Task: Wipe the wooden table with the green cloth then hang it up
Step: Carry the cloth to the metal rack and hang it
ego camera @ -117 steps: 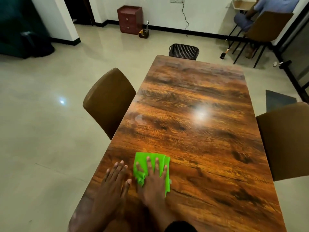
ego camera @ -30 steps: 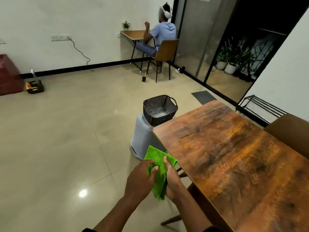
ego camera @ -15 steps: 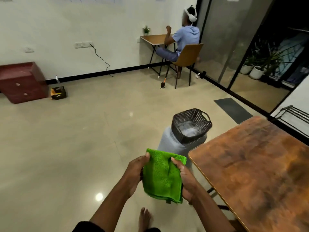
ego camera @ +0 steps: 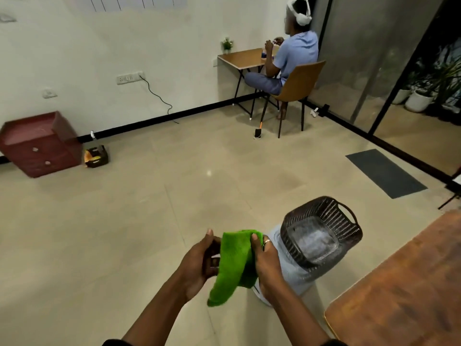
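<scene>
Fingers (ego camera: 254, 239) of the right hand (ego camera: 267, 265) and left hand (ego camera: 197, 263) are clamped on the green cloth (ego camera: 234, 263), held over open floor (ego camera: 99, 233). Its long axis runs top-right to bottom-left, tip hanging. The bench (ego camera: 399, 290) edge lies to the right, beside a dark basket (ego camera: 321, 231).

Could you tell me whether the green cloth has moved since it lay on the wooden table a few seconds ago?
Yes. The cloth has left the table; both hands hold it over the floor, left of the table's edge.
</scene>
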